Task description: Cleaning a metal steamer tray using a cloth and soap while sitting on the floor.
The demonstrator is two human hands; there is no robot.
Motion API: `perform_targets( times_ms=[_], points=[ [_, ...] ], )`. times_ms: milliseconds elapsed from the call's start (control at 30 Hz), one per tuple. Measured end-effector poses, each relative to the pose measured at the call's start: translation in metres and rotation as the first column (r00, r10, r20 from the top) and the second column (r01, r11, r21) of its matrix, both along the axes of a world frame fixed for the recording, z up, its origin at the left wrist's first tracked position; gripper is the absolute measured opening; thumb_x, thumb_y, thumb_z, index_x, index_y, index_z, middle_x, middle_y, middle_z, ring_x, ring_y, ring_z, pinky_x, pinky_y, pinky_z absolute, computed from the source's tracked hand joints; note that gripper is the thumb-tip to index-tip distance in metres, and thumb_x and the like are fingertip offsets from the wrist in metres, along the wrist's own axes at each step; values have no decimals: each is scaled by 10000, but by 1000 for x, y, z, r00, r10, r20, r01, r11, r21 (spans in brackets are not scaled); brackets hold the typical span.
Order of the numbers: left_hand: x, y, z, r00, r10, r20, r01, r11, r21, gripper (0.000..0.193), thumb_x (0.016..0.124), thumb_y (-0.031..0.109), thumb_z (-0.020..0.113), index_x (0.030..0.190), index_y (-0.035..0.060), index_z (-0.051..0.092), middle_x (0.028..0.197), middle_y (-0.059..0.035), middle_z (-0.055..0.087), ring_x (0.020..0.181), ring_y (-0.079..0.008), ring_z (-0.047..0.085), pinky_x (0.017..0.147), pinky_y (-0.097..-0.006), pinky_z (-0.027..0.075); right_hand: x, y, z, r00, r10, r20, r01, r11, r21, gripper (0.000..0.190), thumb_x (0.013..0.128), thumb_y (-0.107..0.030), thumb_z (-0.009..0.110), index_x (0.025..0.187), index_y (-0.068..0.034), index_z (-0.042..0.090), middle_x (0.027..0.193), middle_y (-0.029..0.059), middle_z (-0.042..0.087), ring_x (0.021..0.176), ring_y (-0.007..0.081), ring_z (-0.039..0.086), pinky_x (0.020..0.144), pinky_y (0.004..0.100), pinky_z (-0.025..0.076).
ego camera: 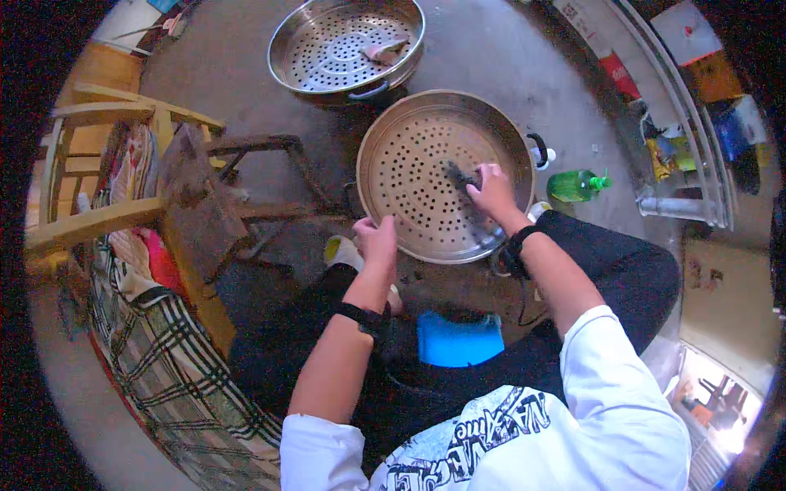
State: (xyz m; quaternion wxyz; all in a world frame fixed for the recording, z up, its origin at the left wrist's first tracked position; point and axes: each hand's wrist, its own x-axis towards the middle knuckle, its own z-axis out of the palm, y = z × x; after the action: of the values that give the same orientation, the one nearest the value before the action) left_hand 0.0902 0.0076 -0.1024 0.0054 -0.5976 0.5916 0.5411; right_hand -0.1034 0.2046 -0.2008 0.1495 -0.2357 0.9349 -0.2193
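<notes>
A round metal steamer tray with a perforated bottom (414, 172) stands in front of me on the floor. My left hand (376, 238) grips its near left rim. Inside the tray, my right hand (493, 189) holds a dark scouring pad or brush (460, 177), blurred, against the perforated bottom; its exact kind cannot be told. Beyond it sits a second perforated steamer tray (344, 58), with a crumpled cloth (385, 51) lying in it. To the right of the near tray, a green plastic bottle (574, 186) lies on the floor.
At left are a yellow wooden chair frame (98, 227), a dark low stool or frame (258, 144) and a plaid cloth (178, 362). A blue object (460, 340) lies between my legs. A glass-sided cabinet or shelf (675, 202) runs along the right.
</notes>
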Motion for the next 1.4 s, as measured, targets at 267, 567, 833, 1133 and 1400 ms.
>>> perform_targets(
  times_ms=[267,567,833,1133,1400],
  points=[
    [-4,-10,-56,988,153,30,-156,976,153,436,916,242,632,1234,-54,598,1093,-157,683,1004,-266,659,876,-391,518,13,-35,3,930,352,-108,-356,934,-19,425,826,-294,769,1190,-112,648,1164,122,649,1117,333,613,882,457,541],
    [11,20,-110,992,125,29,-105,920,-377,459,1033,316,528,1079,-131,621,1078,-364,660,1037,-504,624,911,-503,484,83,-121,-54,530,771,-352,-847,468,-251,262,809,-180,669,1059,-101,666,1092,66,661,1056,284,623,896,403,553],
    [-10,28,-91,986,168,-4,-158,918,-364,391,1047,269,518,993,-105,620,966,-285,694,915,-441,653,837,-488,488,-39,-205,-66,758,515,-399,-617,765,-185,195,842,-218,664,1015,-170,743,1062,109,672,1031,333,638,902,479,513],
    [-15,19,-68,965,262,15,-245,919,-309,386,1046,269,520,979,-90,646,915,-256,701,848,-415,657,795,-480,492,-115,-99,-19,905,350,-241,-288,923,257,231,947,-268,612,1099,-96,630,1042,185,662,971,405,663,797,496,543],
    [5,0,-73,949,314,-37,-311,905,-289,389,1037,268,525,1046,-98,656,1024,-294,697,973,-452,659,870,-496,493,29,-71,22,302,945,127,-953,301,28,282,862,-126,624,1144,-131,625,1197,80,616,1099,304,643,849,409,589]
  ],
)
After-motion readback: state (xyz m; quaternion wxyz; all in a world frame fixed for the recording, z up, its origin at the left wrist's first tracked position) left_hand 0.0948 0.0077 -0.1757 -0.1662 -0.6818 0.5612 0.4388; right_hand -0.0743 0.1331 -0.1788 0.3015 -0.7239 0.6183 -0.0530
